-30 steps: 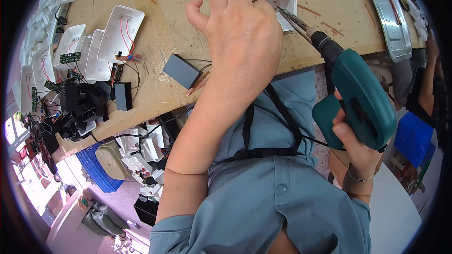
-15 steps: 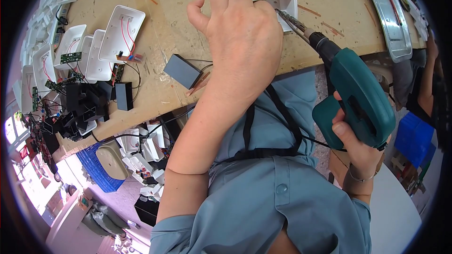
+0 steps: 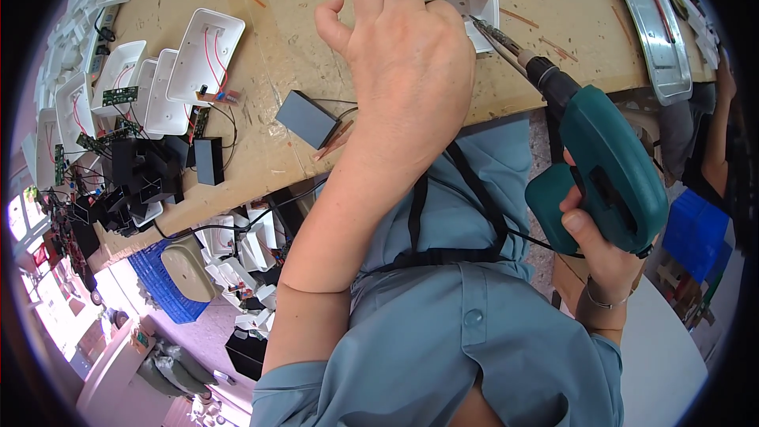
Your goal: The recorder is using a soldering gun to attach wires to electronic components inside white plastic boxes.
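Note:
A small white plastic housing [image 3: 484, 1], open on the side facing me, stands at the table's front part. My left hand [image 3: 407, 55] is closed at its left side, its back toward me; the fingertips are hidden behind the hand. My right hand [image 3: 597, 241] is wrapped round the handle of a dark green soldering gun [image 3: 613, 162] with a black collar. Its metal tip, with a thin guide alongside, points up and left into the housing's opening. Whether the tip touches anything inside cannot be made out. Left of my forearm lies a black box [image 3: 307, 119] with a thin cable.
Several white housings [image 3: 207, 47] with red wires and circuit boards lie at the left, beside a heap of black boxes [image 3: 142, 170]. A long metal tray [image 3: 652, 28] is at the right. Blue crates [image 3: 696, 225] stand beyond my right arm; a black cable [image 3: 253, 225] hangs below the table edge.
The soldering gun and my right hand have shifted slightly right and down, and the tip's angle has changed a little. My left hand and the housing stay in place.

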### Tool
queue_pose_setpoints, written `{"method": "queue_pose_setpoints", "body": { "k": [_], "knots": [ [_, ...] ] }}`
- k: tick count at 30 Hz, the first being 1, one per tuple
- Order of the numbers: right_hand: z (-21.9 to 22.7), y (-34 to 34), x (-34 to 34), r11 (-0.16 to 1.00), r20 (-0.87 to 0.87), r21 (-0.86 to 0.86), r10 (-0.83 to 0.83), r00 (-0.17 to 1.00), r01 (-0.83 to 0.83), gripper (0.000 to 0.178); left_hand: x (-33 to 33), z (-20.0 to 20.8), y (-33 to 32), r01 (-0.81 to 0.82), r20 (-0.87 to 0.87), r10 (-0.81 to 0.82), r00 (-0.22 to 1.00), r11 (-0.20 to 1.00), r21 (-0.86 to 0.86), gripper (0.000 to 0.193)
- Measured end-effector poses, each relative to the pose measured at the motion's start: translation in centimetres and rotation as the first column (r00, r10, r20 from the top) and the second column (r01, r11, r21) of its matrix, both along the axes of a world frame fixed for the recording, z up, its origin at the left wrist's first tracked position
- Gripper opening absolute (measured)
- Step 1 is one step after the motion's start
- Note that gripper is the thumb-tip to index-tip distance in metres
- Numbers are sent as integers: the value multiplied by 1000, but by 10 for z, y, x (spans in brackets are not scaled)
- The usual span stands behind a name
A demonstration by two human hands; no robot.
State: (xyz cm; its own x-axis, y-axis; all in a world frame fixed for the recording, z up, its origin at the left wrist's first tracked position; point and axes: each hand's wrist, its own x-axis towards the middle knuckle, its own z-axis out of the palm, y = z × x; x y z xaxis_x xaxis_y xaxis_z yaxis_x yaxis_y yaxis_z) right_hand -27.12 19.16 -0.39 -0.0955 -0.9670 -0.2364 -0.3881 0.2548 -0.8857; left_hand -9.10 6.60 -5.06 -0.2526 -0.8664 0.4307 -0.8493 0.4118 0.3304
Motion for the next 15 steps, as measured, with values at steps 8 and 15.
{"method": "queue_pose_setpoints", "body": {
  "k": [8,15],
  "knots": [
    [-7,-1,-2,996,22,-82,31,999,-29,55,-1,-3,-1,-5,-9,5,1000,1000,-17,8],
    [-5,0,-5,997,28,-61,58,998,-57,56,-1,-1,0,3,-18,-3,1000,1000,-3,8]
  ]
}}
